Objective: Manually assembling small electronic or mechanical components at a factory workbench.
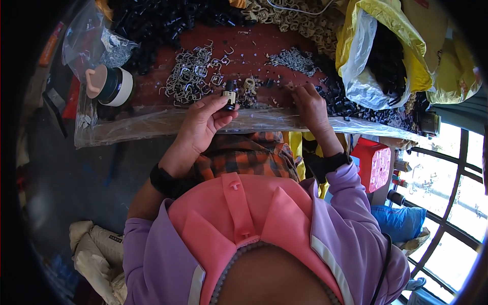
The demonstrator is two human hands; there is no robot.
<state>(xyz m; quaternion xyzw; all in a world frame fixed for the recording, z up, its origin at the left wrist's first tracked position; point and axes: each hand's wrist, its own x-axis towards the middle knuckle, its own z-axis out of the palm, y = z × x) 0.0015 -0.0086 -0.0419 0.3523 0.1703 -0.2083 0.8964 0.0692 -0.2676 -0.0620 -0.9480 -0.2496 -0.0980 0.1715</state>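
My left hand (206,114) pinches a small beige-and-black plastic fitting (230,98) upright between thumb and fingers, above the table's front edge. To its right, my right hand (311,105) bends down to the tabletop with its fingertips pressed together. Whatever lies in those fingertips is too small to name. Between the hands, a beige plastic piece (249,85) rests on the red tabletop (249,51) among small scraps. A heap of bent metal clips (188,76) lies just beyond my left hand. Farther off, small metal pieces (295,60) form a pile beyond my right hand.
Black plastic parts (157,25) and beige parts (305,33) are heaped along the back. A yellow bag (417,46) of black parts stands at the right. A dark green mug (109,84) with a lid sits at the left. Clear plastic sheeting (152,122) covers the front edge.
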